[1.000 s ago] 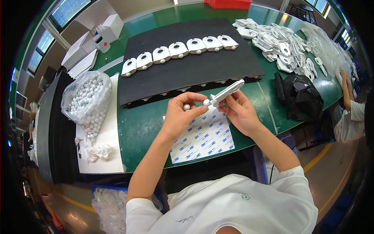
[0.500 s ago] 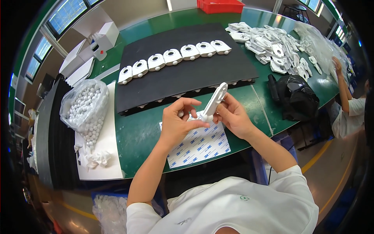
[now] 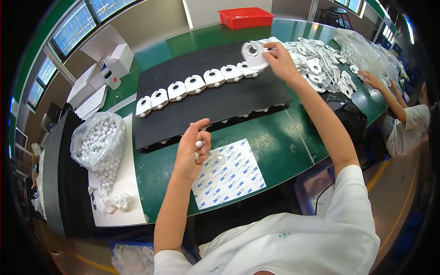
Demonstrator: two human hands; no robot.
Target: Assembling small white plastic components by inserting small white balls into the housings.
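Note:
My right hand (image 3: pixel 280 63) pinches a white plastic part (image 3: pixel 253 56) with a round hole, held at the right end of a row of similar white parts (image 3: pixel 194 85). The held part is slightly blurred and overlaps the last one in the row. This row lies on a black foam board (image 3: pixel 220 103), each part with a small ball at its near edge. Over the near table, my left hand (image 3: pixel 189 149) has its fingers curled around small white balls (image 3: pixel 199 144). Beside that hand lies a white sheet with blue print (image 3: pixel 231 176).
A bag of white balls (image 3: pixel 98 140) stands at left on a white board (image 3: pixel 130 174). Loose white parts (image 3: pixel 316 59) are heaped at far right, near a black bag (image 3: pixel 343 110) and another person's hand (image 3: pixel 370 79). A red bin (image 3: pixel 247 19) sits at the back.
My right hand has carried the white part forward from above the sheet to the row's right end. My left hand has separated from it, keeping balls in its fingers. The view has shifted slightly.

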